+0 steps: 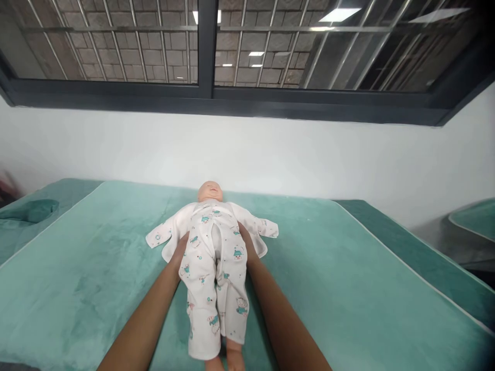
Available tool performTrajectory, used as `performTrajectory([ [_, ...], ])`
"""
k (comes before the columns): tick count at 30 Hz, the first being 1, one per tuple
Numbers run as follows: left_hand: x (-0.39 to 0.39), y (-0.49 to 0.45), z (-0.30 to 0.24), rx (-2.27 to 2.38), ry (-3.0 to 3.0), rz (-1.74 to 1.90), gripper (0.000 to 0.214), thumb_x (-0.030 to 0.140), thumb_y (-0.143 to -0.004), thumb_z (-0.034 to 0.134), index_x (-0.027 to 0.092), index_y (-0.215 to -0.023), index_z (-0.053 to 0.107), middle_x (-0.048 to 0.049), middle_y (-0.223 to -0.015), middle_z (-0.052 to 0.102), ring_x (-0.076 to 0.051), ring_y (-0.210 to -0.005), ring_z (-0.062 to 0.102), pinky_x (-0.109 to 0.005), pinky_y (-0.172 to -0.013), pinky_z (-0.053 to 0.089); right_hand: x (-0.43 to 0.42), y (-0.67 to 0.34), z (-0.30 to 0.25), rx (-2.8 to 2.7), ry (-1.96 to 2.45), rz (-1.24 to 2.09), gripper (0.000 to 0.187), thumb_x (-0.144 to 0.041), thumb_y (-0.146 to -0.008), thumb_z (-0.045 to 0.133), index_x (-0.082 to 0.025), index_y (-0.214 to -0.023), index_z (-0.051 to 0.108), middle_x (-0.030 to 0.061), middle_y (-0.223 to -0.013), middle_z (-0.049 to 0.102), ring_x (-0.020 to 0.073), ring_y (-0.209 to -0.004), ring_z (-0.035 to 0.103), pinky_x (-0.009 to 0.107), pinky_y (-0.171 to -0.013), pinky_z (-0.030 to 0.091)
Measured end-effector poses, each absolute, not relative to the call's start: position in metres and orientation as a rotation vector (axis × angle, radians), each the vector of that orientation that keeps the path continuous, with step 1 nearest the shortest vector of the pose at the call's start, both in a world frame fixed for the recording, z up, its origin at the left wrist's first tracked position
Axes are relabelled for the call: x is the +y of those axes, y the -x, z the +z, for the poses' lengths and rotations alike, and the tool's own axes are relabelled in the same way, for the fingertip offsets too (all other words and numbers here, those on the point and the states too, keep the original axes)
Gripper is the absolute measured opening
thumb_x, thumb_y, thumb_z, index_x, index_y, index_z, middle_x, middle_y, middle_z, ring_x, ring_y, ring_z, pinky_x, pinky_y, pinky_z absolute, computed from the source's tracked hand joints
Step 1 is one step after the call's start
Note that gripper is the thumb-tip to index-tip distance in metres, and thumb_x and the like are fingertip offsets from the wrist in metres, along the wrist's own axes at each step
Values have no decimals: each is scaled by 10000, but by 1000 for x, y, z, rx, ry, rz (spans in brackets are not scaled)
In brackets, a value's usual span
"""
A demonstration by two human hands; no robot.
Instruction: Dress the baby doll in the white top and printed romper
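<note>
A baby doll (210, 191) lies on its back on a teal mat (328, 278), head toward the wall. It wears a white romper (214, 268) printed with small animals; its bare feet stick out at the bottom edge. My left hand (181, 246) is tucked against the doll's left side at the waist, fingers hidden under the cloth. My right hand (246, 242) presses the other side of the torso, fingers likewise hidden. Both forearms reach in from the bottom.
A white wall (309, 159) rises just behind the mat, with a dark-framed window (209, 51) above. A crumpled teal cloth (29, 211) lies at the far left. Another teal-covered surface (474, 219) shows at the right edge.
</note>
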State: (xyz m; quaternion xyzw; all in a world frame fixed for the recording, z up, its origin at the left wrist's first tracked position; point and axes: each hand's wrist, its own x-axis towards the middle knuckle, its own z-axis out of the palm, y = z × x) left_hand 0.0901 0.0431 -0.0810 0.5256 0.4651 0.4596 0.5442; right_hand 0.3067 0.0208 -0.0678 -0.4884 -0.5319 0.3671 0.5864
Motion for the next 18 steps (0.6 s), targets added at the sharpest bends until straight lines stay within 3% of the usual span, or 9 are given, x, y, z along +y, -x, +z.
performTrajectory([
  [6,42,-97,-75,987,-1075,1073,446,513,-709,775,172,-992,720,-135,-1039,777,-363,-1107,673,-462,-979,532,22,-309,-72,-1160,1109,842,443,-515,-738,730,-245,-1089,724,104,-1148,741,324,-1164,628,444,-1047,479],
  [10,41,-99,-74,951,-957,1099,552,508,-570,869,152,-976,754,-139,-1067,781,-383,-1130,672,-495,-1050,492,27,-308,-74,-1179,1109,820,408,-497,-742,713,-227,-1046,745,63,-1016,761,289,-1035,654,416,-944,525],
  [18,42,-98,-76,934,-922,1175,552,543,-661,829,219,-1101,755,-110,-1326,704,-369,-1305,585,-440,-1120,461,31,-310,-84,-1156,1137,779,289,-501,-740,720,-244,-864,675,25,-825,711,250,-866,638,370,-803,528],
])
